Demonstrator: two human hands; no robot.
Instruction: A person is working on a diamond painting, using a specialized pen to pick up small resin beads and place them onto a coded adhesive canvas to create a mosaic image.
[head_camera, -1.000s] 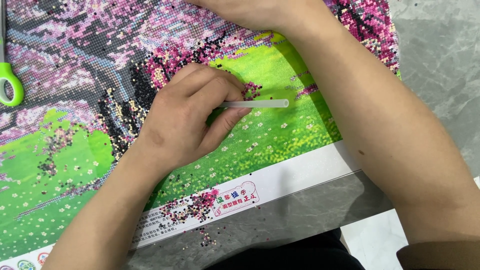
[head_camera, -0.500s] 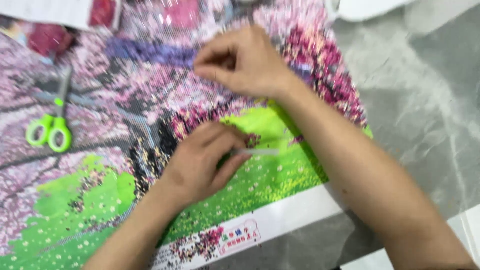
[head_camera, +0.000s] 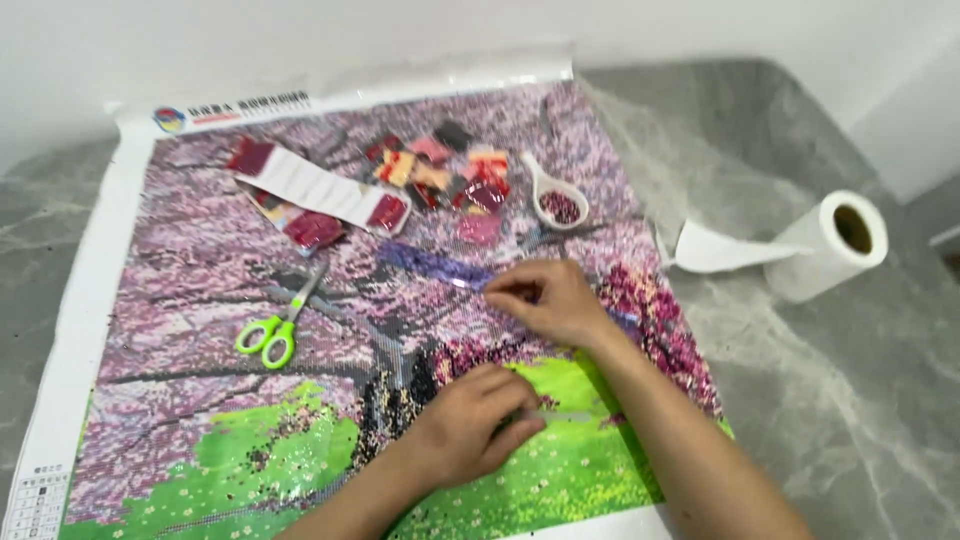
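A large diamond-painting canvas (head_camera: 180, 290) with pink blossom and green grass lies on a grey marble table. My left hand (head_camera: 465, 425) rests on the border between dark beads and the green area. It grips a thin white pen tube (head_camera: 565, 415) that points right. My right hand (head_camera: 545, 300) lies further up the canvas, its fingertips pinched together on the surface by a shiny strip. What they pinch, if anything, is too small to tell.
Green-handled scissors (head_camera: 268, 335) lie left of my hands. Beyond them are red and pink bead packets (head_camera: 440, 170), a white paper strip (head_camera: 320, 190) and a white scoop tray (head_camera: 558, 203) holding dark red beads. A paper towel roll (head_camera: 835, 240) lies at the right.
The view has lifted and pulled back, so the far canvas, packets, tray and roll now show. My hands stay at about the same spots on the canvas.
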